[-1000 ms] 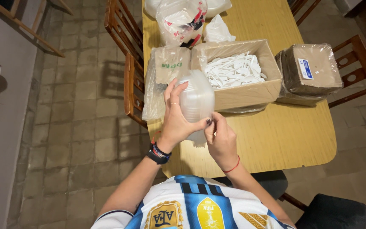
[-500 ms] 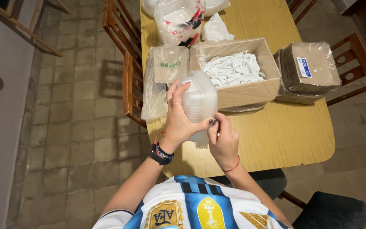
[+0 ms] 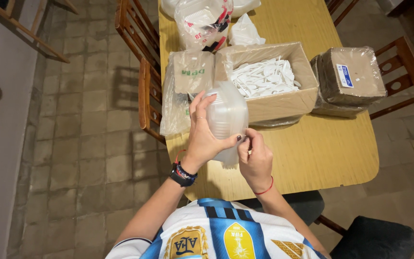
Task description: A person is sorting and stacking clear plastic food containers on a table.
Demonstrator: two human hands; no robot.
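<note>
Cupping the clear plastic container [image 3: 227, 115] from its left side, the left hand [image 3: 202, 139] grasps it above the table's [image 3: 322, 153] near edge, long axis running away from the person toward the cardboard box of white cutlery [image 3: 269, 79]. The right hand [image 3: 256, 158], just below it, pinches its near end.

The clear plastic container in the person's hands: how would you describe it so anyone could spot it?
On the yellow wooden table, just in front of the open cardboard box of white plastic cutlery, the left hand holds up a clear plastic container. It alone is see-through, rounded and lifted off the table.
</note>
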